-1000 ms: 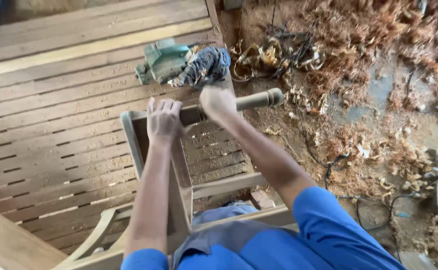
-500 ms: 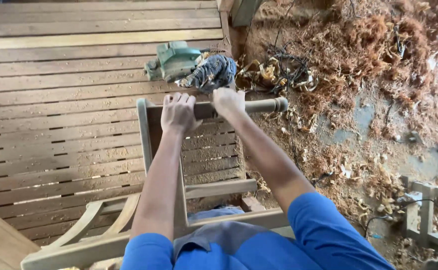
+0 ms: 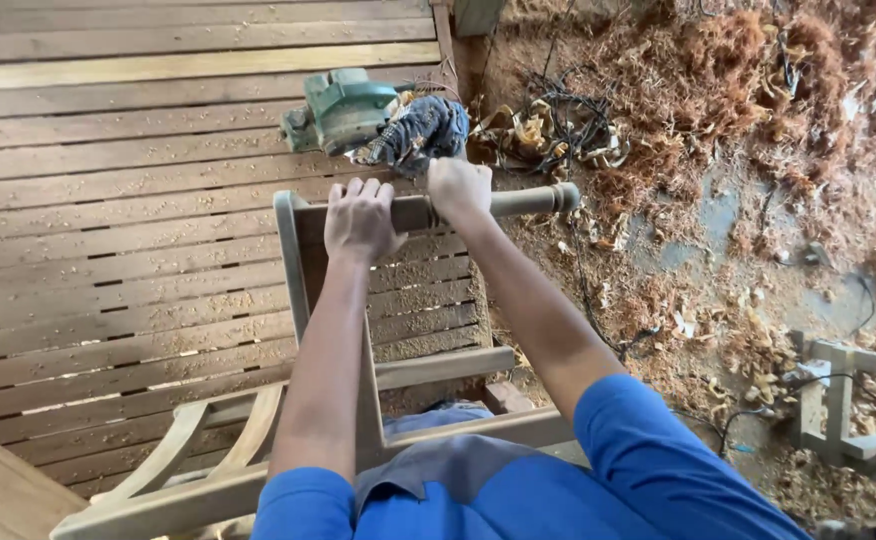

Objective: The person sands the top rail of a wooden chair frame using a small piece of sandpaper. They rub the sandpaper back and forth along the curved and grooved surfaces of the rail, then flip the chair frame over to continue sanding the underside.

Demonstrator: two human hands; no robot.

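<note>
Soft, even daylight — faint shadows; no glare; sharp centre, slight softness toward the edges

Two bare hands in shot, the left hand and the right hand, both wrapped around one rounded grey-brown wooden rail. That's one unfinished wooden chair frame lying on one slatted wooden bench. Up top, one green power tool, and right beside it one bundled dark blue patterned rag. One tangle of dark cable sits on the shavings-strewn floor, and one small wooden frame at far right.
</note>
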